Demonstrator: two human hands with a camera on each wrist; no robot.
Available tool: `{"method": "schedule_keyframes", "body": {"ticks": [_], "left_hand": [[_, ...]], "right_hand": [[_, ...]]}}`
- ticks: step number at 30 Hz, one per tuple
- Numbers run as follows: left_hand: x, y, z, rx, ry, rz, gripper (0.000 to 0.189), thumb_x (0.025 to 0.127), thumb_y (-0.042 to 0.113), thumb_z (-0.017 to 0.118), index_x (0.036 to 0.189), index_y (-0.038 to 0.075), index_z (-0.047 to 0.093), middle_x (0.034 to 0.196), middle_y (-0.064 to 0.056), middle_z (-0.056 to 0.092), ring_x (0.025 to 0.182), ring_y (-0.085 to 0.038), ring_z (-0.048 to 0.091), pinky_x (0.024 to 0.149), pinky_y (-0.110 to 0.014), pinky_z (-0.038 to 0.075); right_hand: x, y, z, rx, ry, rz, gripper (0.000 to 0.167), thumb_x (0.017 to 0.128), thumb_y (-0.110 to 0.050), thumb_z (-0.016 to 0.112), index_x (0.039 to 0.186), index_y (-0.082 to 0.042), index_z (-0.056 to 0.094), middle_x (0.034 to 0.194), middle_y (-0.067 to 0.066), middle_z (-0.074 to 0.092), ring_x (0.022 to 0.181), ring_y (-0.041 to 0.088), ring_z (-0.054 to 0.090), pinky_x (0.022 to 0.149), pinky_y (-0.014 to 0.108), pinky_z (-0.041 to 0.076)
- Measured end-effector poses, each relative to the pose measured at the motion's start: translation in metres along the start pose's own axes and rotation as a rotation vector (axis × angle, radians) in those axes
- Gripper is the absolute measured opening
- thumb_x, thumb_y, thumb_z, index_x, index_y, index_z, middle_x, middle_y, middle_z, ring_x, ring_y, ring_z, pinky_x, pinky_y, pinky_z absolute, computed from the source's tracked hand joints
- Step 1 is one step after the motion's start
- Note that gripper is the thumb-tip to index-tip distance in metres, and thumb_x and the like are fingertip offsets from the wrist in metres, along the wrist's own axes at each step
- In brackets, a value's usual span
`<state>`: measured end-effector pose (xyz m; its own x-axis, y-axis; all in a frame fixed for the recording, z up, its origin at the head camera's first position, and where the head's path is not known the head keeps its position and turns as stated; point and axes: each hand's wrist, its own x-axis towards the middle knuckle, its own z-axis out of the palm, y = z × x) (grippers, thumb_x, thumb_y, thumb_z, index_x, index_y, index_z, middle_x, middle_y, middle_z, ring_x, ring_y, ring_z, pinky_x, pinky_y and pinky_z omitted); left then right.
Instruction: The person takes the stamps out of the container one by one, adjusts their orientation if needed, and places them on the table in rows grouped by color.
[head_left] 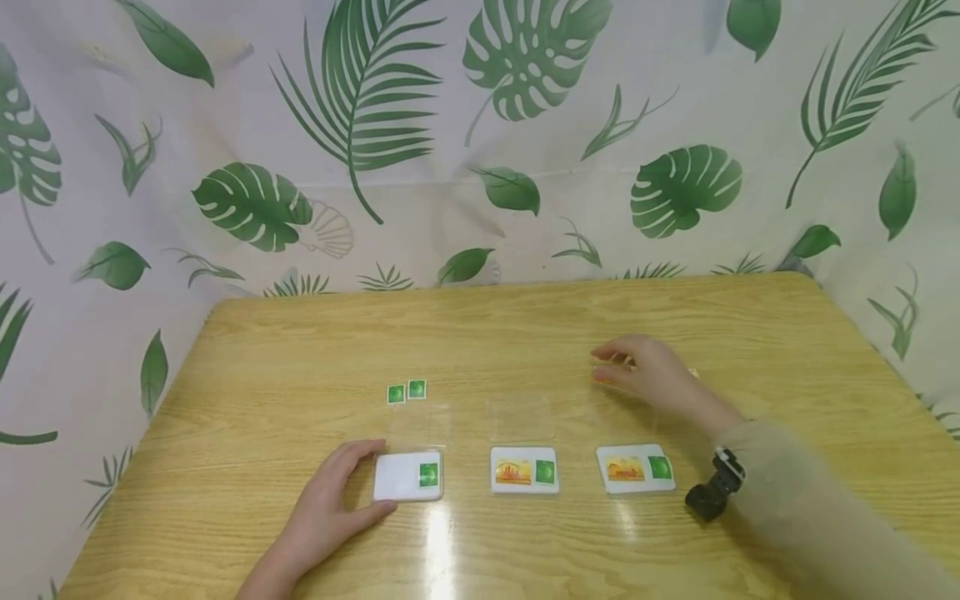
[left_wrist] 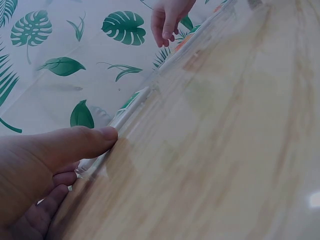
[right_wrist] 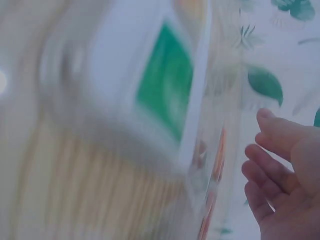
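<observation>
My left hand [head_left: 322, 504] holds the left clear plastic case of white cards [head_left: 396, 477] by its edges, thumb at the near corner and index finger at the far one. A green stamp-like sticker [head_left: 428, 475] sits on its top card; the rest of that card is white. Over the right rear of the table hovers my right hand [head_left: 651, 373], its fingers loosely bent. In the right wrist view, nothing shows between thumb and fingers. Orange stickers [right_wrist: 216, 167] lie below that hand, partly hidden by it in the head view.
The middle card case [head_left: 524, 488] and the right card case [head_left: 636, 487] each carry an orange and a green sticker. Faint clear plastic lids [head_left: 521, 418] lie behind the cases. Two loose green stickers [head_left: 396, 394] are at the left rear. Leaf-patterned cloth hangs behind the table.
</observation>
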<state>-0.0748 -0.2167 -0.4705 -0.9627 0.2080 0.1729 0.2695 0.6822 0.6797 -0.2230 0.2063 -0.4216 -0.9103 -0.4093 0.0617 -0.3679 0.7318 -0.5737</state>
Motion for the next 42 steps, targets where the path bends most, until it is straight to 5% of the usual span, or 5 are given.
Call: {"method": "schedule_keyframes", "body": {"ticks": [22,33,42], "left_hand": [[0.003,0.002,-0.003,-0.020,-0.023,-0.007,0.068,0.072,0.025,0.084,0.131,0.013,0.053,0.130,0.000,0.054,0.123,-0.024,0.047,0.104,-0.049,0.037],[0.002,0.001,-0.002,-0.026,-0.024,-0.011,0.068,0.072,0.025,0.084,0.131,0.013,0.053,0.130,0.000,0.054,0.123,-0.024,0.047,0.104,-0.049,0.036],[-0.001,-0.001,0.001,-0.039,-0.024,-0.018,0.068,0.072,0.027,0.084,0.131,0.014,0.053,0.130,0.000,0.054,0.124,-0.023,0.047,0.104,-0.049,0.036]], "right_hand": [[-0.007,-0.099,0.063,0.157,0.031,-0.318,0.030,0.081,-0.015,0.077,0.105,0.001,0.068,0.096,0.010,0.067,0.084,0.020,0.060,0.074,0.030,0.054],[-0.006,-0.130,0.091,0.210,-0.091,-0.292,0.031,0.084,-0.017,0.074,0.109,0.001,0.068,0.101,0.010,0.066,0.090,0.021,0.061,0.078,0.031,0.054],[-0.005,-0.154,0.108,0.145,-0.168,-0.264,0.029,0.082,-0.018,0.076,0.107,-0.003,0.071,0.097,0.004,0.066,0.087,0.014,0.060,0.073,0.021,0.051]]}}
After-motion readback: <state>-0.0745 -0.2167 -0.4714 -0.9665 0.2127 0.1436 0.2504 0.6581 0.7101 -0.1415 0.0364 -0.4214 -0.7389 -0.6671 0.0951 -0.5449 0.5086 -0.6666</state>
